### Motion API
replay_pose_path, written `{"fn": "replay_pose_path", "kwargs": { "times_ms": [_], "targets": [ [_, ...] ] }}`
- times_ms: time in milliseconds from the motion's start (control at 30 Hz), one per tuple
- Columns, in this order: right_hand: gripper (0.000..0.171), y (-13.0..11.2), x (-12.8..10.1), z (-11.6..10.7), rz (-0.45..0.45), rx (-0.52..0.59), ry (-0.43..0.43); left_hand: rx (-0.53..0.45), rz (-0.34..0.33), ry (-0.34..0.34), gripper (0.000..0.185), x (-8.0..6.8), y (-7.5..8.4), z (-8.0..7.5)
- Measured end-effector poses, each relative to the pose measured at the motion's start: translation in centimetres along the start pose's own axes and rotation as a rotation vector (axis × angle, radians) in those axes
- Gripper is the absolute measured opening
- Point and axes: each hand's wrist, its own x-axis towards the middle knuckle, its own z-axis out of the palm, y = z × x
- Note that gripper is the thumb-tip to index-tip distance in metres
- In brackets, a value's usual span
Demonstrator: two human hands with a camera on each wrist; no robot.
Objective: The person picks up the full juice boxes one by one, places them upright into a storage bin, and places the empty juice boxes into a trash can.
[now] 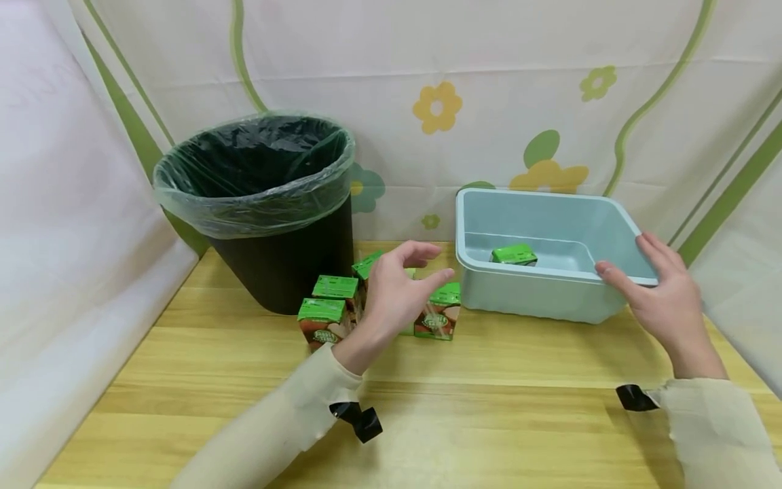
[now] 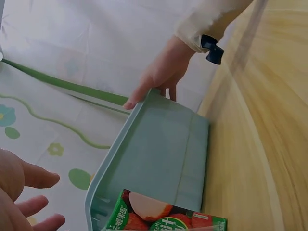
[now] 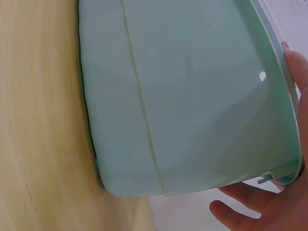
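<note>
My left hand [image 1: 397, 288] hovers over a group of small drink cartons, thumb and fingers spread apart with nothing between them. One carton with a green top [image 1: 437, 319] stands just beside its thumb; in the left wrist view this carton [image 2: 168, 219] shows red fruit pictures. More of them, such as the front left carton [image 1: 322, 319], stand left of the wrist, and the hand hides part of the group. At the right, my right hand [image 1: 672, 305] grips the right corner of a light blue plastic basin [image 1: 537, 292]. A single green-topped carton [image 1: 514, 255] lies inside it.
A black trash bin [image 1: 287, 258] lined with a clear bag [image 1: 256, 210] stands at the back left, close behind the cartons. A flowered white curtain [image 1: 379, 54] hangs behind the wooden table [image 1: 452, 387] and along its sides.
</note>
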Motion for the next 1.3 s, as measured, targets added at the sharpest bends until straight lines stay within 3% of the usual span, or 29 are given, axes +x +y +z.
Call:
{"fn": "replay_pose_path", "kwargs": {
  "times_ms": [300, 567, 867, 1033, 1300],
  "targets": [
    [0.09, -0.3, 0.1, 0.1, -0.008, 0.007, 0.008, 0.088, 0.061, 0.015, 0.035, -1.3, -0.8, -0.8],
    [0.09, -0.2, -0.1, 0.1, -0.004, 0.014, 0.002, 0.024, 0.041, -0.038, 0.037, -2.0, -1.0, -0.8],
    [0.09, 0.0, -0.2, -0.2, -0.005, 0.005, 0.011, -0.042, 0.061, -0.069, 0.037, -2.7, -1.6, -0.5],
    [0.09, 0.0, -0.2, -0.2, 0.0, 0.001, 0.008, -0.107, 0.063, -0.117, 0.038, -3.1, -1.9, 0.0],
    [0.091, -0.3, -0.2, -0.2, 0.006, 0.004, 0.004, 0.024, 0.187, -0.122, 0.034, -3.5, -3.3, 1.4]
  ]
}}
